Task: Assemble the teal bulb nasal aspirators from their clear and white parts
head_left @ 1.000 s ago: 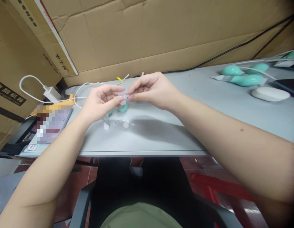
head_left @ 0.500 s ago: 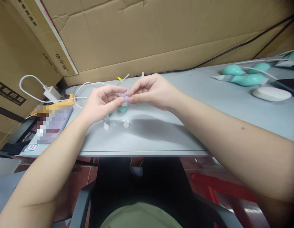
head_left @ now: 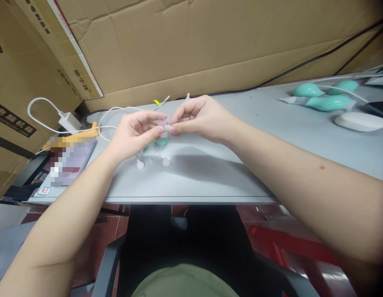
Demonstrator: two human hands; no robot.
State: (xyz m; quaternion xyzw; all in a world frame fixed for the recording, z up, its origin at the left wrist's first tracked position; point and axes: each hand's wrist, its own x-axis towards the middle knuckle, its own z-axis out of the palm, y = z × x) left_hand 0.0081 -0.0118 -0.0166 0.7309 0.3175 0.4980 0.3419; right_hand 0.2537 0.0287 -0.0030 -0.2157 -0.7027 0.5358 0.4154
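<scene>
Both left hand (head_left: 129, 133) and right hand (head_left: 205, 119) tightly pinch a small translucent plastic piece (head_left: 161, 123) near the frame's centre, calling for steady fingertips.

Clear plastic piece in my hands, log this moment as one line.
Left hand: fingers on clear plastic piece | right hand: fingers at its side | green bulb: just below, attachment unclear

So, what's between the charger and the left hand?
In the head view, white cable and a yellow object's end lie between charger and left hand.
</scene>
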